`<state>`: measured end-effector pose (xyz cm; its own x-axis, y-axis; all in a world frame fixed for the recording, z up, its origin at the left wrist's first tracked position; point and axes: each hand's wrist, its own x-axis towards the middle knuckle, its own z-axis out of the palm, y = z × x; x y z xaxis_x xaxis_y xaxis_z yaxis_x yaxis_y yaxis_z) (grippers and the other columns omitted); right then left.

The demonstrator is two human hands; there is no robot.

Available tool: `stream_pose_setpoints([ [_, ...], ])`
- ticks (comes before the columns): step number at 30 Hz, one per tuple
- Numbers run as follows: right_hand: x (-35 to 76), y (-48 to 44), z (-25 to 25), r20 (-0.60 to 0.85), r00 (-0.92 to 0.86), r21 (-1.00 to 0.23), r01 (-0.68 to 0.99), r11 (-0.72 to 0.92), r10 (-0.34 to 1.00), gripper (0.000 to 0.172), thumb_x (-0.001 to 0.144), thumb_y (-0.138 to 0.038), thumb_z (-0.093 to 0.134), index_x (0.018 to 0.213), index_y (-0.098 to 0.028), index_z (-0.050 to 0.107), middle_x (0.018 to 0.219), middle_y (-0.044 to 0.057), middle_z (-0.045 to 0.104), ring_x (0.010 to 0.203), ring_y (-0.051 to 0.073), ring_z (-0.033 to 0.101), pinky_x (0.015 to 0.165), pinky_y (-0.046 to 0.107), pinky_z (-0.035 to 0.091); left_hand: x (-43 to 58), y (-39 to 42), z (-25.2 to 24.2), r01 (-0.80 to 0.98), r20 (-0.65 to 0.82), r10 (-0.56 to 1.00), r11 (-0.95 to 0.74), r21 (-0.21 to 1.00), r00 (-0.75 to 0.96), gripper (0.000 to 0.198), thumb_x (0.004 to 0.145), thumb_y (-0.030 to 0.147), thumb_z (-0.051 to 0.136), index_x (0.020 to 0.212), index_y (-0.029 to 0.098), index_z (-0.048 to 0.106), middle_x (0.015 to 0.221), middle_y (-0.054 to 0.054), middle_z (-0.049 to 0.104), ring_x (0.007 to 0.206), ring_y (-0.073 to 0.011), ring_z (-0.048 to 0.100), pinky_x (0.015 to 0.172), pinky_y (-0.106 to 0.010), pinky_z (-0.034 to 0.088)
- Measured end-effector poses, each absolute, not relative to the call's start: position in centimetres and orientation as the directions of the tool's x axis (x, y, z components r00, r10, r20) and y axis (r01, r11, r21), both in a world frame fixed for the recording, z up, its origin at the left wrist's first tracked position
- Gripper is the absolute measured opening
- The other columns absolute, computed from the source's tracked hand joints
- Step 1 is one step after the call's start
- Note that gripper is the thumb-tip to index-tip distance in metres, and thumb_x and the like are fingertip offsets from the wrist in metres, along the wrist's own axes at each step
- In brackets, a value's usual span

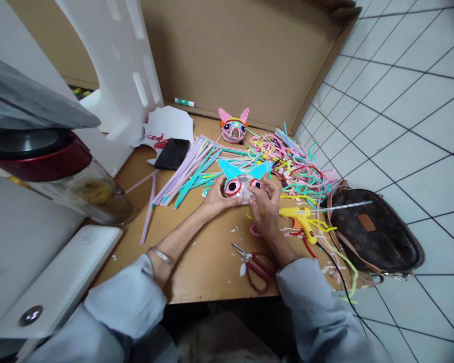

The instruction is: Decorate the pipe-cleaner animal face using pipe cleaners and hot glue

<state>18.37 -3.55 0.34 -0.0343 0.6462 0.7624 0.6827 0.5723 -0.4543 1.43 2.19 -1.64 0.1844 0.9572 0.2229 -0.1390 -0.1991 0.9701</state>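
Note:
Between my two hands is a pipe-cleaner animal head (244, 193) with blue ears and round pink-and-black eyes. My left hand (218, 197) grips its left side, fingers partly behind it. On the other side, my right hand (265, 204) has its fingers bent against the front near the right eye; whether a small piece is pinched there I cannot make out. A yellow glue gun (300, 217) with a clear glue stick lies just right of that hand. Red-handled scissors (258, 272) rest below it, near the table's front edge.
A finished-looking pink-eared head (233, 130) stands at the back. Straight pipe cleaners (189, 169) lie left, a tangled pile (298, 166) right. A phone (172, 154), a brown handbag (374, 229), a glass bottle (98, 186) and a white power bank-like box (68, 277) surround the work area.

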Motion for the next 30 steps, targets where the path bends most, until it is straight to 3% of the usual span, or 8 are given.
stream_pose_setpoints([
  [6, 18.55, -3.38, -0.13, 0.777, -0.022, -0.472, 0.643, 0.604, 0.630, 0.023, 0.093, -0.018, 0.058, 0.104, -0.027, 0.075, 0.143, 0.008, 0.043, 0.129, 0.025, 0.054, 0.106, 0.048, 0.052, 1.34, 2.11, -1.70, -0.138, 0.205, 0.962, -0.182, 0.974, 0.182, 0.089, 0.046, 0.040, 0.094, 0.125, 0.022, 0.057, 0.122, -0.008, 0.066, 0.112, -0.0283, 0.063, 0.102, -0.045, 0.050],
  [17, 18.54, -3.29, -0.14, 0.733, -0.011, -0.535, 0.609, 0.585, 0.681, 0.026, 0.092, -0.022, 0.061, 0.113, -0.031, 0.075, 0.145, 0.010, 0.048, 0.132, 0.031, 0.052, 0.107, 0.057, 0.050, 1.35, 1.92, -1.17, -0.157, 0.198, 0.953, -0.164, 0.974, 0.228, 0.086, 0.049, 0.040, 0.093, 0.124, 0.021, 0.055, 0.115, -0.006, 0.068, 0.107, -0.0277, 0.064, 0.098, -0.044, 0.050],
  [30, 18.55, -3.61, 0.26, 0.744, -0.060, -0.471, 0.660, 0.586, 0.666, 0.026, 0.094, -0.018, 0.055, 0.107, -0.028, 0.075, 0.144, 0.008, 0.044, 0.134, 0.025, 0.050, 0.108, 0.050, 0.052, 1.42, 1.80, -1.28, -0.114, 0.176, 0.967, -0.157, 0.981, 0.183, 0.091, 0.048, 0.036, 0.094, 0.129, 0.022, 0.054, 0.120, -0.007, 0.067, 0.112, -0.0297, 0.064, 0.101, -0.045, 0.051],
])
